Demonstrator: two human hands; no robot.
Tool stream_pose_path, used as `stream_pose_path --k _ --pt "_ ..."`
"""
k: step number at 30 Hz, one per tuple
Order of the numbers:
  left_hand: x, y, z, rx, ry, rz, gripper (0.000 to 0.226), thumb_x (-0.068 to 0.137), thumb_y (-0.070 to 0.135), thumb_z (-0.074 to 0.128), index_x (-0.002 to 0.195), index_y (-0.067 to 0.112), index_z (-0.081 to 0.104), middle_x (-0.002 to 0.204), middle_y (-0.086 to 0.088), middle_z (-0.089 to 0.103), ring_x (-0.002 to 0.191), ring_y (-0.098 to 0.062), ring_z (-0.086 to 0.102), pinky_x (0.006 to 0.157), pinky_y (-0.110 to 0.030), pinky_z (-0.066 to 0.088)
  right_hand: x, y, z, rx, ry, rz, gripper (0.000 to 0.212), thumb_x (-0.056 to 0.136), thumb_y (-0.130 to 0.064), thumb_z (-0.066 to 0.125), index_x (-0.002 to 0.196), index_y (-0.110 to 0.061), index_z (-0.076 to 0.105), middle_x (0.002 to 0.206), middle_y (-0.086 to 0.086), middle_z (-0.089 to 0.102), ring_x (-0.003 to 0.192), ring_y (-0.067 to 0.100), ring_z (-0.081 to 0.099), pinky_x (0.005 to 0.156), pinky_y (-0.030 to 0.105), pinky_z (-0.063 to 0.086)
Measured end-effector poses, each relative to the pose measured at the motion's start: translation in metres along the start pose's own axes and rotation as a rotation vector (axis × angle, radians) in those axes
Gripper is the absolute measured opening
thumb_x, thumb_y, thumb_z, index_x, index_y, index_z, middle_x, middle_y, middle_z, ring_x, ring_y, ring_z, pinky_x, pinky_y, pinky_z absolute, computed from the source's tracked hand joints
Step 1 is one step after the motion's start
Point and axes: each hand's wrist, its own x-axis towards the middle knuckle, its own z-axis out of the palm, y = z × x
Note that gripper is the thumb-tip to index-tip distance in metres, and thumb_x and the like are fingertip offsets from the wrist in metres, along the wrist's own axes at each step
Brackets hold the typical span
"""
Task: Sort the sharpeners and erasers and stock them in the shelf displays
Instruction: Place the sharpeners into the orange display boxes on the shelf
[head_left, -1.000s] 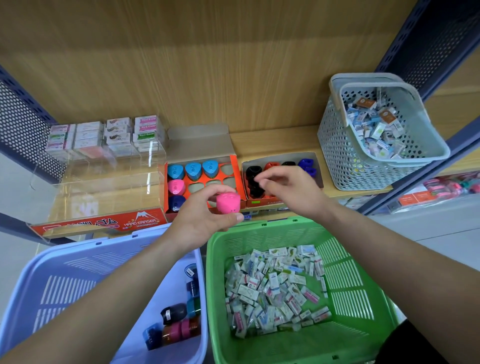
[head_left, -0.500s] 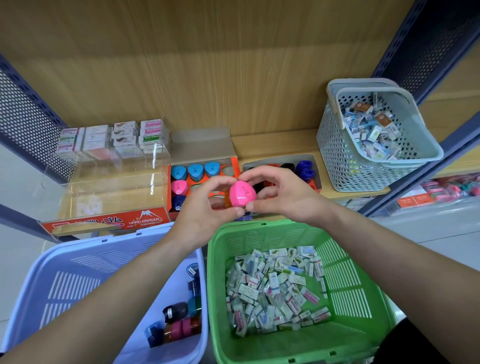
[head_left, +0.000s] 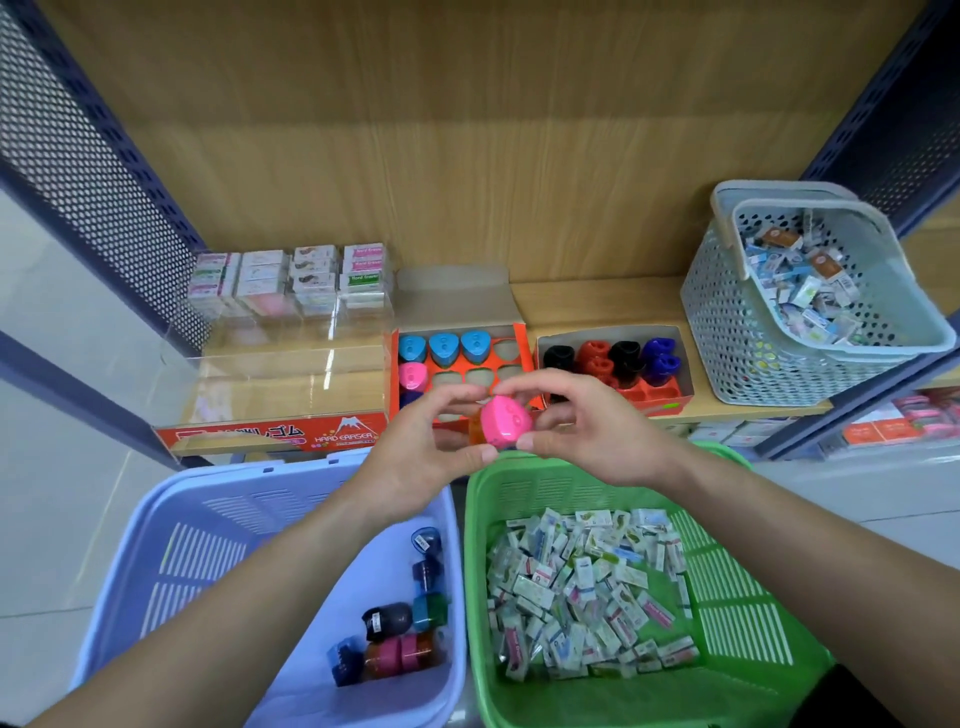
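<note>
Bright, even light, sharp centre, faint glare on clear display case (head_left: 291, 364), wide-angle edge bending.

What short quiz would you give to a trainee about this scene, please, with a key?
1. True or false: the left hand and the right hand both hold the pink sharpener.
2. The green basket holds: A) erasers; B) sharpeners; C) pencils.
3. How many light-blue sharpeners stand in the orange tray?
Key: 1 true; 2 A; 3 three.
</note>
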Motion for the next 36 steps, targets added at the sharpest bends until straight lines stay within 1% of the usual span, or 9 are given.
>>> stream_pose_path --k 4,8,12,16,19,22,26,30,36 --pt "-0.009 -0.009 -0.014 -0.011 0.053 -0.02 0.046 0.073 0.002 0.087 0.106 0.024 0.065 0.109 -0.006 0.065 0.077 -0.014 0.064 0.074 -0.023 0.054 0.005 -0.002 0.018 0.102 0.001 0.059 0.043 0.085 -0.003 0.078 0.123 -0.017 0.066 0.123 0.005 0.065 0.08 0.016 0.065 0.081 0.031 0.056" --pt "-0.016 -0.015 -0.013 -0.008 0.146 0.005 0.05 0.064 0.002 0.092 0.095 0.022 0.059 0.094 0.001 0.065 0.075 -0.007 0.061 0.067 -0.019 0.051 0.015 -0.005 0.037 0.202 0.135 0.211 0.039 0.072 -0.022 0.087 0.103 -0.009 0.067 0.09 0.007 0.071 0.071 0.02 0.068 0.077 0.044 0.057" --pt "-0.019 -0.018 -0.005 0.038 0.206 0.043 0.051 0.063 0.003 0.093 0.091 0.017 0.054 0.088 0.005 0.064 0.077 -0.006 0.059 0.067 -0.018 0.047 0.02 -0.007 0.047 0.132 0.16 0.234 0.029 0.076 -0.024 0.087 0.094 -0.012 0.069 0.072 0.001 0.072 0.062 0.013 0.067 0.067 0.038 0.058" --pt "-0.017 -0.019 -0.011 0.078 0.186 -0.021 0.047 0.068 0.011 0.092 0.098 0.024 0.057 0.102 0.006 0.065 0.086 -0.01 0.065 0.077 -0.031 0.056 0.022 -0.006 0.042 0.087 0.138 0.248 0.025 0.08 -0.022 0.085 0.1 -0.02 0.071 0.085 -0.003 0.072 0.07 0.006 0.066 0.064 0.031 0.057" --pt "-0.01 -0.024 -0.034 0.354 0.231 -0.057 0.043 0.078 0.027 0.085 0.113 0.031 0.06 0.119 0.012 0.056 0.102 -0.008 0.062 0.081 -0.019 0.048 0.039 0.009 0.03 0.008 0.129 0.239 0.038 0.082 -0.008 0.082 0.114 -0.023 0.069 0.104 -0.003 0.067 0.066 0.0 0.062 0.061 0.021 0.054" --pt "-0.004 -0.034 -0.059 0.61 0.264 -0.108 0.046 0.087 0.035 0.076 0.129 0.03 0.057 0.132 0.01 0.051 0.119 -0.013 0.053 0.092 -0.024 0.04 0.075 0.033 0.024 -0.204 0.163 0.185 0.05 0.076 -0.005 0.083 0.117 -0.028 0.069 0.113 0.001 0.067 0.077 0.004 0.066 0.075 0.017 0.052" --pt "-0.001 -0.055 -0.071 0.723 0.241 -0.185 0.059 0.09 0.036 0.071 0.144 0.024 0.05 0.148 0.005 0.047 0.135 -0.02 0.043 0.109 -0.033 0.036 0.124 0.057 0.035 -0.422 0.258 0.131 0.055 0.069 -0.008 0.08 0.122 -0.017 0.069 0.12 0.005 0.063 0.099 0.02 0.066 0.092 0.031 0.053" --pt "0.0 -0.073 -0.074 0.726 0.182 -0.244 0.068 0.092 0.036 0.068 0.152 0.024 0.039 0.157 0.003 0.039 0.143 -0.022 0.035 0.115 -0.034 0.03 0.15 0.079 0.051 -0.505 0.267 0.07 0.05 0.072 -0.006 0.078 0.12 -0.011 0.068 0.117 0.01 0.064 0.106 0.027 0.064 0.099 0.04 0.05" --pt "0.002 -0.084 -0.084 0.685 0.207 -0.274 0.07 0.092 0.037 0.067 0.154 0.027 0.036 0.157 0.005 0.038 0.143 -0.019 0.035 0.116 -0.033 0.032 0.158 0.105 0.06 -0.556 0.261 0.054 0.049 0.081 -0.005 0.076 0.129 -0.011 0.067 0.117 0.01 0.058 0.11 0.026 0.059 0.099 0.021 0.039"
